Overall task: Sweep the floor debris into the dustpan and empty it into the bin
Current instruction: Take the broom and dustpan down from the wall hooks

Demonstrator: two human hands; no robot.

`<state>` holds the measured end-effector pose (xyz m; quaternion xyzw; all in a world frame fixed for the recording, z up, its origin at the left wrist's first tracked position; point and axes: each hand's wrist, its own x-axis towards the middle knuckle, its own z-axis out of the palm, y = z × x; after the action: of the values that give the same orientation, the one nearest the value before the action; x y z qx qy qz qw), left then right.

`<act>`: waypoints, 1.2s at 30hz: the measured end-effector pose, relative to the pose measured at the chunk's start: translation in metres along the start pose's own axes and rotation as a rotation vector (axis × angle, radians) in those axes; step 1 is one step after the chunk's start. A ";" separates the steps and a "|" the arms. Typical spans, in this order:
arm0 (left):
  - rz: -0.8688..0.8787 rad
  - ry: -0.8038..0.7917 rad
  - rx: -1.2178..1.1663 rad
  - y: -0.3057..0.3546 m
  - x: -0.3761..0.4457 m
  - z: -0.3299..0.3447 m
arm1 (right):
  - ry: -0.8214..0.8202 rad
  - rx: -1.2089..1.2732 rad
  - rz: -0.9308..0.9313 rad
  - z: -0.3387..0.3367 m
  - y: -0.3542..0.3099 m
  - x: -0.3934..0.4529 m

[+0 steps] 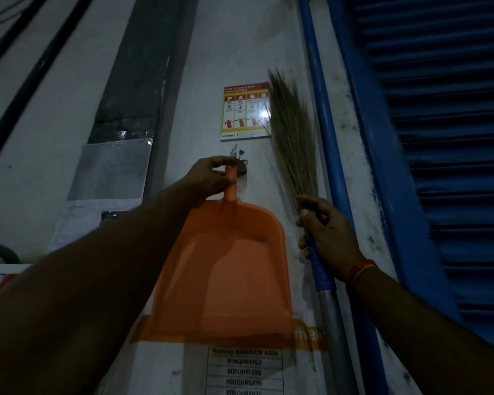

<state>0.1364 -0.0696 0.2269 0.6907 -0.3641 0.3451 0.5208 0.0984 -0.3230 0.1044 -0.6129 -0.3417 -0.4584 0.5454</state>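
The left forearm fills the near foreground, reaching up to the wall, where the left hand (211,178) pinches the top of the handle of the flat orange plastic dustpan (226,275). The pan hangs mouth down against the white wall (211,52), its handle end at a small metal hook (241,163). It looks light and thin-walled, likely a little flexible at the lip, so the narrow handle seems the sound place to grip; a firmer, whole-hand hold would probably steady it better than fingertips.

Just right of it, the right hand (328,238) is wrapped around the grass broom (294,138) where its blue-bound neck meets the pale bristles, which point upward. The bristles look soft and springy, the grey shaft below stiff; a hold lower down should give more reach for sweeping.

Above hangs a red-and-yellow fire-extinguisher poster (244,111); a blue pipe (322,109) and blue louvred shutter (445,138) stand further right.
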 end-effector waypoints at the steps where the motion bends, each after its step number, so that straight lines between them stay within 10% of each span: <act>1: 0.010 0.009 -0.009 0.002 0.004 0.000 | -0.003 0.003 0.000 0.000 0.000 0.001; 18: -0.060 -0.150 -0.133 0.007 -0.036 -0.026 | -0.019 -0.002 0.024 0.021 -0.002 -0.049; 36: 0.087 0.107 -0.100 0.033 -0.001 -0.030 | 0.090 -0.043 0.036 -0.006 -0.012 -0.042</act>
<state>0.1039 -0.0467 0.2481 0.6279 -0.3825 0.3852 0.5578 0.0717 -0.3239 0.0693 -0.6094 -0.2956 -0.4828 0.5551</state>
